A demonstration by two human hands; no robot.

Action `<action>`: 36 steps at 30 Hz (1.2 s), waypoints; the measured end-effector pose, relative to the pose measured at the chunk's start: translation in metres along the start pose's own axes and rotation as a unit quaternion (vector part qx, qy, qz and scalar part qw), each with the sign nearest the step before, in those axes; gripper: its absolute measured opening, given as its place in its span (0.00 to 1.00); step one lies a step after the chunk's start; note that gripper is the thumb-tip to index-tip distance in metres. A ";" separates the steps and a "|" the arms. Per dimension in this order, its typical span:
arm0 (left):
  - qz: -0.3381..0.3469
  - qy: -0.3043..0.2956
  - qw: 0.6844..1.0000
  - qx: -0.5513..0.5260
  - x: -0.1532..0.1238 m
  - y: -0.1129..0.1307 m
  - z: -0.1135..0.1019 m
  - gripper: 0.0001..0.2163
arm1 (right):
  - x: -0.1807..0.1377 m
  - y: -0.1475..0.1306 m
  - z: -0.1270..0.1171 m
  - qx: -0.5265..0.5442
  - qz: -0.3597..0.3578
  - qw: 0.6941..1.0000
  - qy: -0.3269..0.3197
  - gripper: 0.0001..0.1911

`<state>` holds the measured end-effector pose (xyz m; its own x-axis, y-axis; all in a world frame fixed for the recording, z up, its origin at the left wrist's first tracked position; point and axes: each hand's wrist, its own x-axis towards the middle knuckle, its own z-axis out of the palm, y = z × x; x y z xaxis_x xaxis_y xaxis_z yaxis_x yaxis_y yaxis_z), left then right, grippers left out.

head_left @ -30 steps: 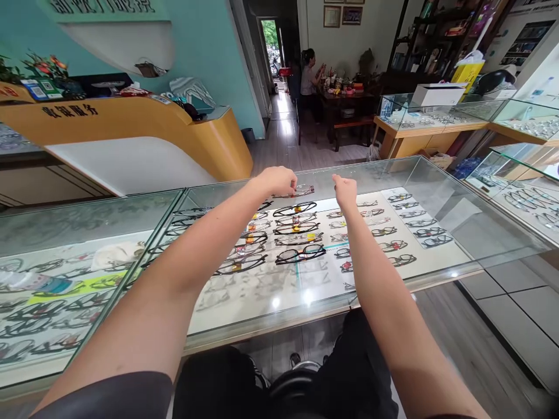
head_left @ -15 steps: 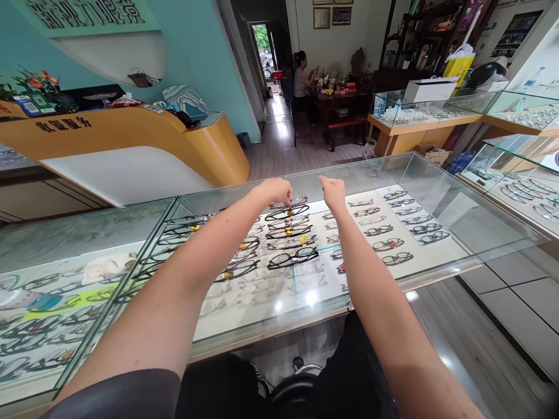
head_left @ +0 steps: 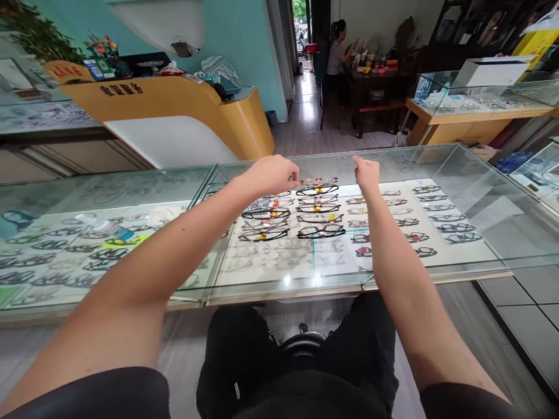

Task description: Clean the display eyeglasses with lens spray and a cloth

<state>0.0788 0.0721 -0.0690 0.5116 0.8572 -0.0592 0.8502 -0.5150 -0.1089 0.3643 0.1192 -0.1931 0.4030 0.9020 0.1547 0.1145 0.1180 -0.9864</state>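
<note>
Both hands held forward over the far part of the glass-topped bench [head_left: 283, 295], well apart from each other. Left hand [head_left: 274, 173]: palm down, fingers bent, tips pointing down; width of the grip cannot be told, no item seen in it. Right hand [head_left: 367, 176]: fingers folded in, narrow, thumb side facing the left hand; no item seen in it, inside of the fist hidden.

Pink-red spectacle frame [head_left: 318, 181]: just to the right of the left fingertips, between the two hands, nearer the left; contact not discernible. It heads a column running from between the hands toward the wearer: dark, pale and dark frames follow, several with yellow or red tags, ending with a black spectacle frame [head_left: 321, 232] at the near end, temples folded.

Left column, partly covered by the left forearm: more frames, nearest one dark with a yellow tag [head_left: 262, 236]. To the right of the right forearm: thinner frames in a column, then, farther right, a set on a white sheet [head_left: 475, 228].

Well left of the left hand: bottle with a blue label [head_left: 105, 226], lying on its side; whitish cloth [head_left: 161, 216] between it and the left forearm. Far beyond the hands: seated person [head_left: 338, 58]; beyond and right of the right hand, a white box [head_left: 492, 72]
</note>
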 end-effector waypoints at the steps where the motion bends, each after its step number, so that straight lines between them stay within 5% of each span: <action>1: -0.004 -0.011 1.000 0.002 -0.019 -0.003 0.000 0.14 | 0.000 0.000 0.000 -0.001 -0.001 1.000 0.002 0.28; 5: -0.030 -0.065 0.997 -0.007 -0.081 -0.011 0.009 0.12 | -0.005 -0.001 -0.001 -0.018 -0.022 1.000 0.013 0.27; 9: -0.020 -0.096 0.995 -0.030 -0.115 -0.020 0.027 0.11 | -0.012 0.000 0.000 -0.024 -0.042 0.999 0.006 0.28; 17: 0.020 -0.127 0.991 -0.044 -0.117 -0.030 0.068 0.13 | -0.013 0.008 -0.003 -0.037 -0.041 0.998 0.014 0.28; 23: 0.031 -0.151 0.971 -0.183 -0.118 -0.042 0.048 0.11 | -0.006 0.011 -0.007 -0.038 -0.025 0.999 0.007 0.28; 26: 0.038 -0.118 0.928 -0.350 -0.114 -0.053 0.034 0.16 | -0.005 0.011 -0.005 -0.034 -0.020 0.999 -0.001 0.30; 28: 0.035 -0.039 0.883 -0.466 -0.105 -0.057 0.035 0.18 | -0.005 0.010 -0.004 -0.028 -0.020 0.999 -0.007 0.30; 32: 0.034 0.150 0.746 -0.648 -0.077 -0.053 0.059 0.21 | -0.009 0.002 -0.001 -0.011 -0.026 0.999 -0.015 0.31; 36: -0.009 0.226 0.637 -0.737 -0.060 -0.048 0.088 0.23 | -0.018 -0.015 0.005 0.011 -0.039 0.999 -0.025 0.32</action>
<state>-0.0032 0.0461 -0.1476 0.1993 0.9456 0.2571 -0.1208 -0.2367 0.9640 0.3510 0.1028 -0.1819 0.3476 0.9094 0.2282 0.1235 0.1968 -0.9726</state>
